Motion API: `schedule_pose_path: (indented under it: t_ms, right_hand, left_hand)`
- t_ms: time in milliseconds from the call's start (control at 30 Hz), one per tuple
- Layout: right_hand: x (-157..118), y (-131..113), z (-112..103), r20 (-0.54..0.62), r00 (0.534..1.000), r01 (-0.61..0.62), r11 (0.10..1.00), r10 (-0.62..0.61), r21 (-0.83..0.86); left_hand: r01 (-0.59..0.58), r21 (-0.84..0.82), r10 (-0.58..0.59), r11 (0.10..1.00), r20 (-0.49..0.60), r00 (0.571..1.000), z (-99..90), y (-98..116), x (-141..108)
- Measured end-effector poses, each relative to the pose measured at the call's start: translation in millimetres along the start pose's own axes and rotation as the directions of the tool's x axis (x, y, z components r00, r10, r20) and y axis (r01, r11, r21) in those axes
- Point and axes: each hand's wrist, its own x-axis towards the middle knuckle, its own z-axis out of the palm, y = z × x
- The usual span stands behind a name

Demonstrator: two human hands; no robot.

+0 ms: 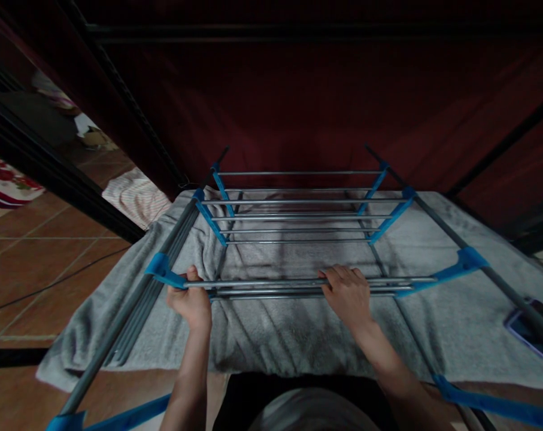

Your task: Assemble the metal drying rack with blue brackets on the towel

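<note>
A partly built clothes drying rack with grey metal tubes and blue plastic brackets stands before me. My left hand (pixel 191 302) is closed around the inner end of the near left bracket (pixel 163 270), where a thin metal rod (pixel 262 283) meets it; the thumb points up. My right hand (pixel 346 294) is wrapped over the same rod, right of its middle. That rod's right end lies over the near right bracket (pixel 448 276); I cannot tell whether it is seated. More thin rods run just below it. Farther back, several rods (pixel 293 218) span another pair of brackets.
A grey blanket (pixel 262 341) lies under the rack. Several loose tubes (pixel 139 317) lie along the left side. A phone (pixel 531 329) rests at the right, partly behind a tube. Dark red panels (pixel 316 102) stand behind. A striped cloth (pixel 139 194) lies on the tiled floor (pixel 42 263).
</note>
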Motion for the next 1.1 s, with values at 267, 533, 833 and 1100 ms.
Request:
schedule_pose_path:
  t_ms: [267,533,833,1100]
  right_hand:
    - [-25.2,60.9,3.3,-0.169,0.98,-0.101,0.995,0.102,0.014]
    - [-39.6,136.5,-5.7,-0.237,0.955,-0.224,0.957,0.177,-0.185]
    - [-35.1,143.4,-5.4,-0.168,0.974,-0.192,0.95,0.153,-0.248]
    - [-37.8,152.4,-7.3,-0.116,0.984,-0.154,0.964,0.132,-0.214]
  left_hand:
    - [-0.016,0.031,0.016,0.999,0.008,1.0,-1.0,-1.9,0.5]
    - [-0.01,0.011,0.009,1.0,0.02,1.0,-2.6,10.4,-1.2]
    - [-0.015,0.039,0.015,0.999,-0.005,1.0,-3.3,17.3,-1.4]
    - [0.028,0.022,-0.028,0.999,0.0,1.0,-2.8,22.4,-3.2]
